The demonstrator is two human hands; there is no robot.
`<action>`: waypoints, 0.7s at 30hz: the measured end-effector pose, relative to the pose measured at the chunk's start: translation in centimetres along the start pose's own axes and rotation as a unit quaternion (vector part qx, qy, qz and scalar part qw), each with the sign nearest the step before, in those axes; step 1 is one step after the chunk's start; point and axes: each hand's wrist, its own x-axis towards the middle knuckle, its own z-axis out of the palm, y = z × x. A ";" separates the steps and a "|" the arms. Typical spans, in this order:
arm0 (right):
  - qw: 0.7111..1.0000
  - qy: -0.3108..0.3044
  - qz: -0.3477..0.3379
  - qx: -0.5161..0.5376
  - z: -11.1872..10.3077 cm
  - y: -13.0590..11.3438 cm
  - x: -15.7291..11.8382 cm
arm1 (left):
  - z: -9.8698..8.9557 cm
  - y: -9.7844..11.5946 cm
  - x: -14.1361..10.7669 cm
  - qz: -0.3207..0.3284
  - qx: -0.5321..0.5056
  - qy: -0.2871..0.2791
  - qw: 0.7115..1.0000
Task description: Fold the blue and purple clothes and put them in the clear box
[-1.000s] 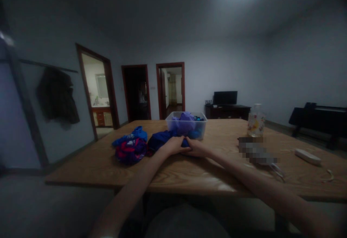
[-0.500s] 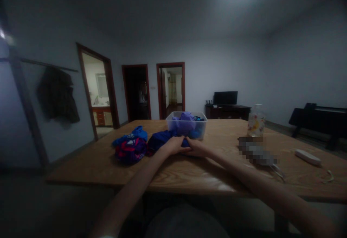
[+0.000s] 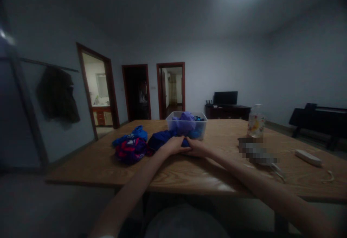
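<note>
A dark blue cloth item (image 3: 160, 139), cap-like in outline, lies on the wooden table (image 3: 195, 176) in front of a clear plastic box. My left hand (image 3: 175, 145) and my right hand (image 3: 196, 147) meet at its right end, fingertips nearly touching. Both hands appear closed on its edge, though part of the fingers is hidden. To the left sits a purple and pink patterned cap (image 3: 131, 150), with a bright blue cloth piece (image 3: 139, 133) behind it. Inside the clear plastic box (image 3: 200, 134) are a lavender cloth item (image 3: 186, 122) and other blue ones.
On the table's right side stand a clear patterned bottle (image 3: 255, 124), a blurred-out object (image 3: 256, 153) with a strap, and a white oblong device (image 3: 308, 157) with a cord. A television (image 3: 225, 98) rests on a far cabinet. A dark jacket (image 3: 58, 93) hangs at left.
</note>
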 end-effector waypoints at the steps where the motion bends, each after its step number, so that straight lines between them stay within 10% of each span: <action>1: 1.000 -0.001 0.001 0.000 0.1 0.0 0.0 | 0.0 0.0 0.0 -0.001 0.000 0.002 1.000; 21: 1.000 -0.013 0.010 0.004 -0.1 -0.1 0.0 | 0.3 -0.4 0.0 0.011 -0.013 0.007 1.000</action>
